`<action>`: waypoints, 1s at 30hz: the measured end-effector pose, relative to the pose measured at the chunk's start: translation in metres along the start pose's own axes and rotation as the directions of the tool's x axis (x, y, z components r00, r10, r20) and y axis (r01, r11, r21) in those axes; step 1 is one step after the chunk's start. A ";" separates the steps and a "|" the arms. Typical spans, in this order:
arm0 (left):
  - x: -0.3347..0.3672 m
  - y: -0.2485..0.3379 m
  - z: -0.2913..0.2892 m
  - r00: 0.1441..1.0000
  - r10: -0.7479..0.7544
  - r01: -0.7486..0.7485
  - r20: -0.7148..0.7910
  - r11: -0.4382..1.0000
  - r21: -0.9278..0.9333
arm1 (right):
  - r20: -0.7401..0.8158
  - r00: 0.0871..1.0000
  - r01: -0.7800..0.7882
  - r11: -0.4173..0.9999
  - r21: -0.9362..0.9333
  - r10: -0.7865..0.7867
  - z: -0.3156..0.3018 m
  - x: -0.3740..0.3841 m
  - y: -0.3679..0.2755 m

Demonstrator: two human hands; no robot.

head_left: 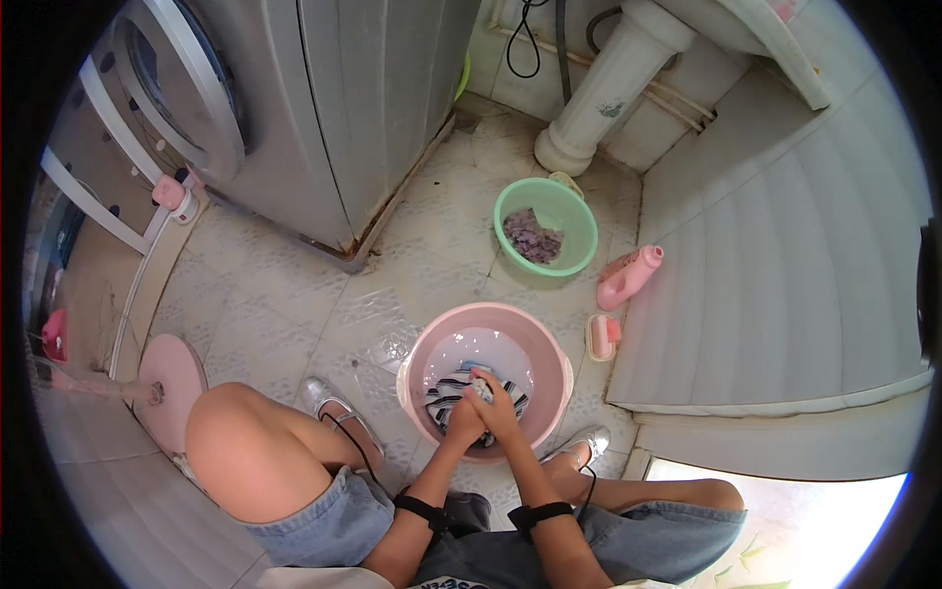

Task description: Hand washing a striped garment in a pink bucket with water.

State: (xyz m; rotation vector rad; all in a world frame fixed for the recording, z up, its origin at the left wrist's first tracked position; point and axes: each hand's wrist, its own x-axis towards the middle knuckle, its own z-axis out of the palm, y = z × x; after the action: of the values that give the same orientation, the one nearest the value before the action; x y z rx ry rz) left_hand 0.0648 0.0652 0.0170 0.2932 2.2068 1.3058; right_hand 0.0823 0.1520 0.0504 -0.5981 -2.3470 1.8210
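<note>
In front of me a pink basin holds water and a black-and-white striped cloth. My left hand and my right hand are pressed together over the middle of the basin. Both are closed around a bunched part of the cloth, while its rest spreads below them in the water. A bit of light blue shows at the cloth's far edge; I cannot make out what it is. The fingers of my left hand are partly covered by the right.
Farther off stands a green basin with wet purplish cloth. To its right are a pink bottle and a soap dish by the wall. A grey washing machine rises at the far left, a white pedestal beyond.
</note>
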 end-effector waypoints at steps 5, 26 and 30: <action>-0.001 0.004 -0.008 0.992 0.038 -0.018 0.118 0.986 -0.163 | -0.132 0.991 -0.018 0.999 -0.028 0.014 0.005 0.003 -0.014; -0.009 0.022 0.000 0.959 0.251 -0.237 -0.129 0.964 0.119 | -0.112 0.854 -0.102 0.374 0.922 0.509 -0.012 0.005 -0.026; -0.006 0.016 0.004 0.959 0.227 -0.229 -0.167 0.973 0.013 | -0.025 0.880 -0.145 0.318 0.937 0.473 -0.011 0.005 -0.017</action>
State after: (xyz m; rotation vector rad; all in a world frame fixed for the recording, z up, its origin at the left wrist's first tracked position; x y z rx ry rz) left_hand 0.0705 0.0743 0.0313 0.4626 2.3631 1.5090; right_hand 0.0778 0.1606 0.0686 -1.0499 -0.6894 2.5427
